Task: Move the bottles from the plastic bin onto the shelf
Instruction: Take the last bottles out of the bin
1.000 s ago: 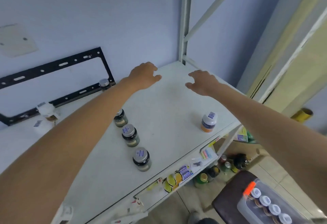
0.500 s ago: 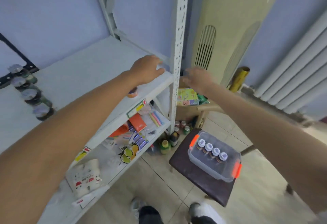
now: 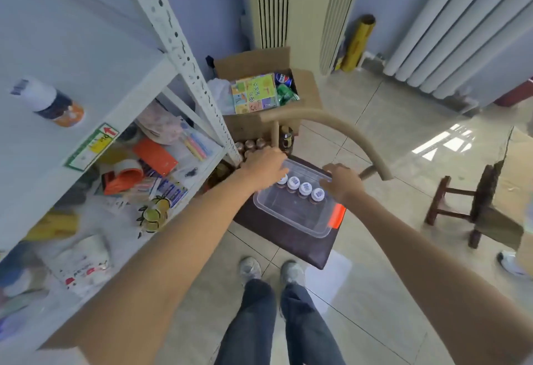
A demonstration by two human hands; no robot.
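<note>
Since a second ago: both hands have dropped from the shelf [image 3: 72, 55] down to the plastic bin [image 3: 291, 214], and the view has swung down with them.
Bin: clear tub with an orange clip, sitting on a dark chair seat [image 3: 288, 237] just right of the shelf.
Bottles: four white-capped bottles [image 3: 300, 188] stand in a row along the bin's far side, caps touching or nearly so.
Left hand: left hand [image 3: 264, 169] is over the bin's far-left corner, fingers curled down at the end bottle; can't tell if it's got it yet.
Right hand: right hand [image 3: 343, 182] is at the bin's right rim, loosely open, holding nothing I can see.
Handling: small and light, I reckon, hard-sided and a bit slick; pinch around the cap or the shoulder just under it.
Already up: one bottle [image 3: 49, 103] sits on the shelf's top board.
</note>
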